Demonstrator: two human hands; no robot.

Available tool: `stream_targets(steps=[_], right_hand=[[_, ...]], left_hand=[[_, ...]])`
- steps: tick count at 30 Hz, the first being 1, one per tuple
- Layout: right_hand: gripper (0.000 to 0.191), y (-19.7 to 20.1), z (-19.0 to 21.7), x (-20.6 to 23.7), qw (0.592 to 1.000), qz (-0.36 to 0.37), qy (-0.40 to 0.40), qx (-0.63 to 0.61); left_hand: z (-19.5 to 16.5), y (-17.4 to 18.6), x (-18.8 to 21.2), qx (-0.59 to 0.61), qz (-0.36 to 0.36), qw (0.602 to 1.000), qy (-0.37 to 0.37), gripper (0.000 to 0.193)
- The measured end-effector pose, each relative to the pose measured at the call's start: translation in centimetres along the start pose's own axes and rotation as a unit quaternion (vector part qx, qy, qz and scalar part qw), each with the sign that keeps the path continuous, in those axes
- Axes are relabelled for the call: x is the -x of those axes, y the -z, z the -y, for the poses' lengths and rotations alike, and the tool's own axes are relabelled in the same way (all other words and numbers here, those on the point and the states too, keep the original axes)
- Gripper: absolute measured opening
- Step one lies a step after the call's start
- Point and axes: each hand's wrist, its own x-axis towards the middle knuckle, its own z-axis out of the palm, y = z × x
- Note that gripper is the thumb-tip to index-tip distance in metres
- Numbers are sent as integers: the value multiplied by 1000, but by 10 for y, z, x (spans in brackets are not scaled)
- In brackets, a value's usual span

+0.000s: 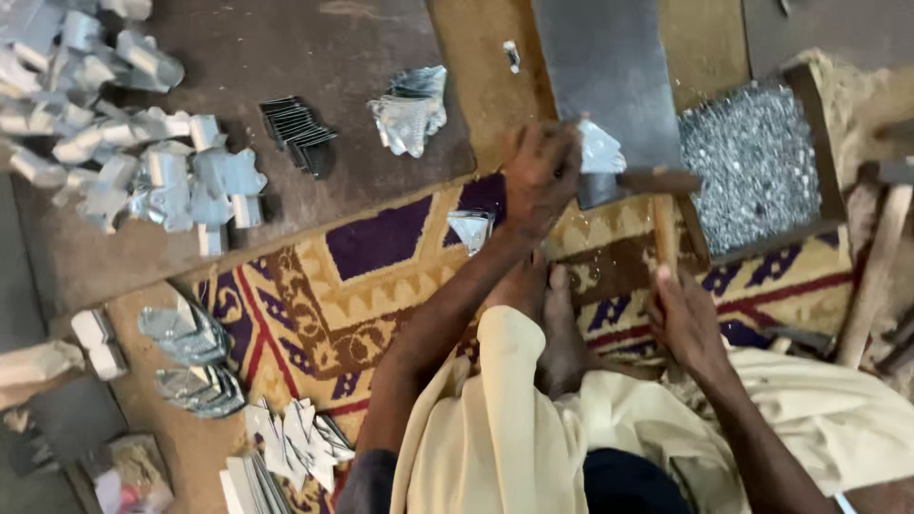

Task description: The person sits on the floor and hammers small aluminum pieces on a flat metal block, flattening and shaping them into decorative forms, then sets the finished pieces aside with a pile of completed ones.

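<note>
Left hand (pixel 541 176): centre of frame, fingers pinched on a small cut metal piece (pixel 600 150), pressing it to the grey steel block (pixel 609 76) at upper centre. Right hand (pixel 687 324): lower right, fist closed round the wooden handle of a hammer (pixel 664 205), head beside the piece. Tray of nails (pixel 752 162): right. Folded metal parts (pixel 143 143): upper left.

We see a small shiny folded sheet-metal piece (pixel 600 150) on a dull grey steel plate (pixel 609 76), and a hammer with a worn wooden handle (pixel 665 233). The tray of glittering small metal nails (pixel 752 162) has a rough wooden rim. The patterned purple-and-yellow woven rug (pixel 362 286) looks matt and coarse.
</note>
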Motion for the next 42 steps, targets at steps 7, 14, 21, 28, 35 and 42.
stream_targets(steps=[7,14,21,28,35,42], right_hand=[[64,23,-17,-75,997,9,65,-46],[20,94,10,-162,827,-335,342,295],[13,103,-12,-163,834,-298,325,332],[15,119,-38,-141,913,-278,206,216],[17,108,-47,-136,825,-277,282,404],[23,113,-49,-120,870,-287,280,289]], left_hand=[[25,18,-11,207,-109,952,197,22],[16,60,1,316,-18,910,267,21],[32,56,14,289,-9,914,283,15],[37,44,15,316,10,912,263,15],[29,40,11,312,-7,915,257,16],[33,43,13,310,-21,914,262,17]])
